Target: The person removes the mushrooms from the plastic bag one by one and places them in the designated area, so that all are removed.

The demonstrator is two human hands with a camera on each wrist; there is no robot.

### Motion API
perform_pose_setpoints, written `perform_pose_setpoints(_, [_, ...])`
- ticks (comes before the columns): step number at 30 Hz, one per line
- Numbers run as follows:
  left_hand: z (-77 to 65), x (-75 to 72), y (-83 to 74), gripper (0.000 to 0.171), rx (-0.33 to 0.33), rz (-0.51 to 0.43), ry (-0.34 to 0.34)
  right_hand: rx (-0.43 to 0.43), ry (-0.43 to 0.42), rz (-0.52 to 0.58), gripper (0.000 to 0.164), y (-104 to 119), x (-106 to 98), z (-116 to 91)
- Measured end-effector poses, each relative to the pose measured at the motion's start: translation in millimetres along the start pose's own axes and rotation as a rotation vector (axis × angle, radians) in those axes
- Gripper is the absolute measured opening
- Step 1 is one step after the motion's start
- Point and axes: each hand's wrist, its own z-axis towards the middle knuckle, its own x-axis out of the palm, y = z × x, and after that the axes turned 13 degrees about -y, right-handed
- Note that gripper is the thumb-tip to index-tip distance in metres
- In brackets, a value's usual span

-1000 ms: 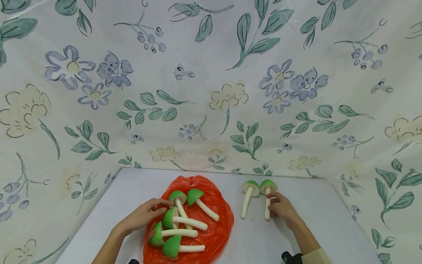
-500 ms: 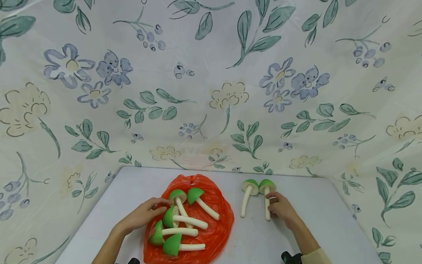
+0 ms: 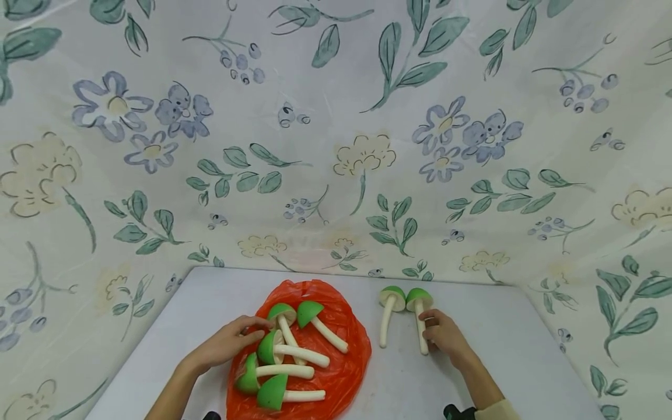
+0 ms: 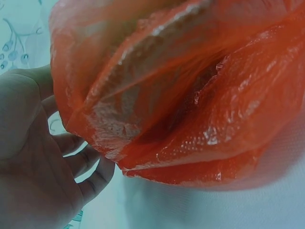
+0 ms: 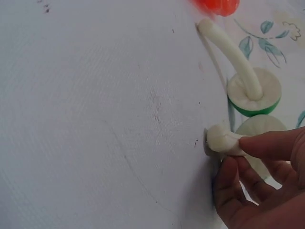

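Backing the white table and green-capped mushrooms, pale flower-patterned sheeting.

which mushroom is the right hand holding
The rightmost mushroom, lying off the red bag; only its stem is pinched by the right hand.

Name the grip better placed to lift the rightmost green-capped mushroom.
Probably the right grip: it pinches that green-capped mushroom by its stem; the left grip is farther off, at the red plastic bag.

Mushroom caps: I'm seeing green
Stems: showing cream
Bag: glowing red
Backdrop: wearing blue flowers, green leaves
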Motion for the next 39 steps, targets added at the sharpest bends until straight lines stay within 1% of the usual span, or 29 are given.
perform_pose_setpoints(3, [0.2, -0.1, -0.5, 0.031, 0.006, -0.001, -0.001, -0.001, -0.005, -0.011, 0.038, 0.0, 0.8, 0.1])
perform_pose_setpoints(8, [0.6, -0.1, 1.7, 0.030, -0.006, 0.002, -0.001, 0.010, -0.005, -0.020, 0.039, -0.6, 1.8, 0.0])
perform_pose_setpoints(14, [2.2, -1.1, 2.1, 0.030, -0.004, 0.002, 0.004, 0.020, -0.008, -0.031, 0.039, 0.0, 0.2, -0.7])
perform_pose_setpoints(20, [1.4, -2.3, 1.4, 0.030, -0.006, -0.004, 0.002, 0.021, -0.008, -0.023, 0.038, 2.1, -0.5, -2.3])
perform_pose_setpoints(32, [1.4, -1.5, 1.6, 0.031, 0.013, -0.005, -0.002, 0.002, -0.019, -0.007, 0.037, -1.9, -0.1, -2.8])
perform_pose_setpoints(39, [1.6, -2.7, 3.4, 0.032, 0.023, -0.003, 0.002, 0.009, -0.014, -0.007, 0.037, -1.8, 1.1, -1.1])
